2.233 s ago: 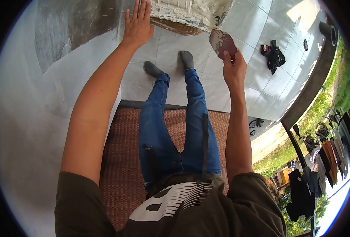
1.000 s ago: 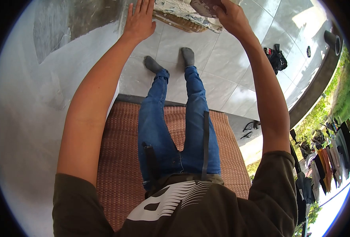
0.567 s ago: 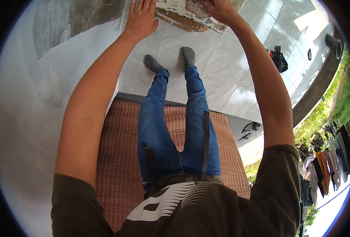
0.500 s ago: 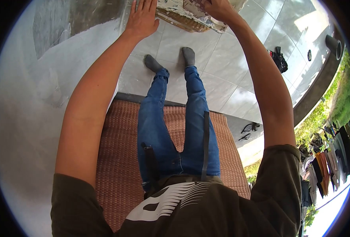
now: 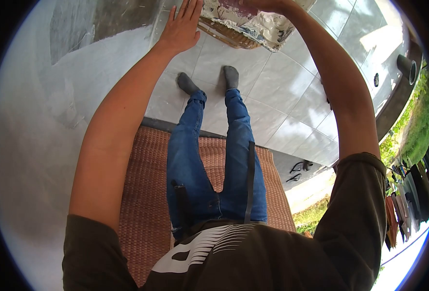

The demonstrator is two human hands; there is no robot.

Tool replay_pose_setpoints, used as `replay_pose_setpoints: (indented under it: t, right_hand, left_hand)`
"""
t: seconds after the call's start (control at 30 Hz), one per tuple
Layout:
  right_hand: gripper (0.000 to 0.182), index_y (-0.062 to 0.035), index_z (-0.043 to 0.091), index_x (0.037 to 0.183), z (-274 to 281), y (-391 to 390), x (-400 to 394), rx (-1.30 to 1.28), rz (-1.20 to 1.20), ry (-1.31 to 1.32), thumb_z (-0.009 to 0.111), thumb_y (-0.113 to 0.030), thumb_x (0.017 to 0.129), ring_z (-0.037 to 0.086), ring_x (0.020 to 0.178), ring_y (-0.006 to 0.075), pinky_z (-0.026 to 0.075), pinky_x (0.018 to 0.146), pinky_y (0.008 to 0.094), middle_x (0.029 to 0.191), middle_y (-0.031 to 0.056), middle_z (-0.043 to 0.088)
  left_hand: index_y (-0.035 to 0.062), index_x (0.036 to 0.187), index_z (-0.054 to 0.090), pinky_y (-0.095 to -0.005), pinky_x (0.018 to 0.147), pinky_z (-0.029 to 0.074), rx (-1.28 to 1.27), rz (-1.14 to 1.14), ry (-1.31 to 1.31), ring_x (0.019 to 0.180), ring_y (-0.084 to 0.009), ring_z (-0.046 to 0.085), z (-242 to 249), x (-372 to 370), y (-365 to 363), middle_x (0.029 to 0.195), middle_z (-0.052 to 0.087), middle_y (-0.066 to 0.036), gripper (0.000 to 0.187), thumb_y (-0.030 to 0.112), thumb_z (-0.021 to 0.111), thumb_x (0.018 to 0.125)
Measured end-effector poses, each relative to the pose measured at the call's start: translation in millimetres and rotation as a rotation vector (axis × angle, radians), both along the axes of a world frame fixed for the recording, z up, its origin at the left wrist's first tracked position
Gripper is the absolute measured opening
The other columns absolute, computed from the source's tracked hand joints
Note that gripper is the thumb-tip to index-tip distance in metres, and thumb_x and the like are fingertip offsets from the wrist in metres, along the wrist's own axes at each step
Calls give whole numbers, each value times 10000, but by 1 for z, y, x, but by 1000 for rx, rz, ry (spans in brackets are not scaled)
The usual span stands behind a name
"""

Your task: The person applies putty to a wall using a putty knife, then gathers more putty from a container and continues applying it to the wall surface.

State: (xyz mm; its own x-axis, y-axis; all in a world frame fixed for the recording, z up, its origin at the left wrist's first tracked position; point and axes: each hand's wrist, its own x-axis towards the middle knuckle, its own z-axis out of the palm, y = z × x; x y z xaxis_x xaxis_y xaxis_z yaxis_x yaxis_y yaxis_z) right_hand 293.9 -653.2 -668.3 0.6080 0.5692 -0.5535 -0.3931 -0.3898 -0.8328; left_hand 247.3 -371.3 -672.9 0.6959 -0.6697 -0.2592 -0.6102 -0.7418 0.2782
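Observation:
At the top of the head view, a woven basket [image 5: 226,36] holds thick white paste [image 5: 272,25] that coats its lining and rim. My left hand [image 5: 181,30] is open beside the basket's left edge, fingers stretched forward and thumb out to the side. Over the paste is my right hand [image 5: 269,4], partly cut off by the frame's upper edge. Its fingers are closed on a dark-red flat piece [image 5: 236,9], which lies against the paste and is smeared with white.
A grey wall [image 5: 25,160] with a darker patch [image 5: 122,19] rises on the left. My feet [image 5: 231,77] are on grey tiles [image 5: 258,104], beyond a reddish-brown woven mat [image 5: 144,203]. Sandals [image 5: 299,169] lie at right, near hanging clothes [image 5: 408,203].
The view has shifted slightly. My right hand has moved up toward the frame's edge, its forearm swinging right. More white paste shows in the basket; my left hand keeps its spread pose beside it.

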Motion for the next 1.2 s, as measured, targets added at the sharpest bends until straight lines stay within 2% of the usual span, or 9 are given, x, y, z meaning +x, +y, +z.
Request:
replay_pose_setpoints:
  t: [0.17,0.23,0.27,0.3,0.43,0.57,0.83,1.07,1.2]
  right_hand:
    - [317,-9,664,1155,-37,-34,-3,-12,6,206,573,-125,875,605,786,150,516,674,331,923,54,676]
    - [289,38,580,1229,-16,-39,-23,-13,-265,280,554,-111,983,661,923,177,535,824,363,1043,106,676]
    - [380,67,518,1305,-1,-41,-32,45,-297,339,547,-171,1011,602,959,96,514,847,307,1110,76,621]
    - [381,55,524,1304,-3,-49,-35,214,-332,411,552,-187,1010,605,938,105,520,837,288,1085,83,631]
    - [350,16,550,1268,20,-73,-71,273,-548,379,547,-224,1013,613,985,123,522,880,342,1132,19,616]
    - [359,-6,529,1305,81,-53,-103,577,-843,337,542,-199,1002,654,1000,144,540,890,339,1136,49,664]
    - [381,-16,507,1357,173,-1,-121,753,-890,299,528,-188,1018,643,1058,140,518,933,325,1222,51,655]
    - [375,16,504,1348,259,57,-140,988,-771,252,552,-48,981,626,1159,225,509,1011,384,1294,125,615]
    - [382,3,512,1343,290,90,-161,1048,-647,266,571,-39,968,625,1147,199,520,990,365,1277,98,621]
  left_hand:
    - [-62,1545,102,-532,1218,135,8,36,51,1501,-426,114,10,-8,10,1619,83,-274,971,228,693,831]
    - [-59,1547,87,-537,1220,121,15,80,55,1505,-425,101,14,-15,16,1621,76,-274,983,232,696,833]
    - [-44,1552,105,-508,1211,184,-32,84,-22,1510,-379,134,19,-20,20,1632,102,-227,925,214,671,866]
    - [-28,1557,124,-478,1203,247,-80,86,-101,1516,-332,167,22,-25,23,1643,127,-179,869,196,646,899]
    - [-6,1566,132,-484,1210,222,-125,164,-54,1527,-301,142,44,-42,39,1657,96,-158,874,197,640,885]
    - [-22,1563,128,-498,1209,212,-134,236,-23,1530,-311,128,89,-67,48,1653,103,-172,865,186,626,886]
    - [-47,1553,144,-510,1208,198,-153,384,-162,1524,-352,133,201,-96,44,1640,129,-212,850,183,617,885]
    - [-46,1549,177,-520,1205,206,-233,499,-311,1515,-373,157,291,-147,55,1634,150,-214,823,170,614,885]
    - [-42,1548,166,-516,1205,207,-220,566,-398,1522,-369,130,337,-175,81,1637,138,-202,793,176,588,913]
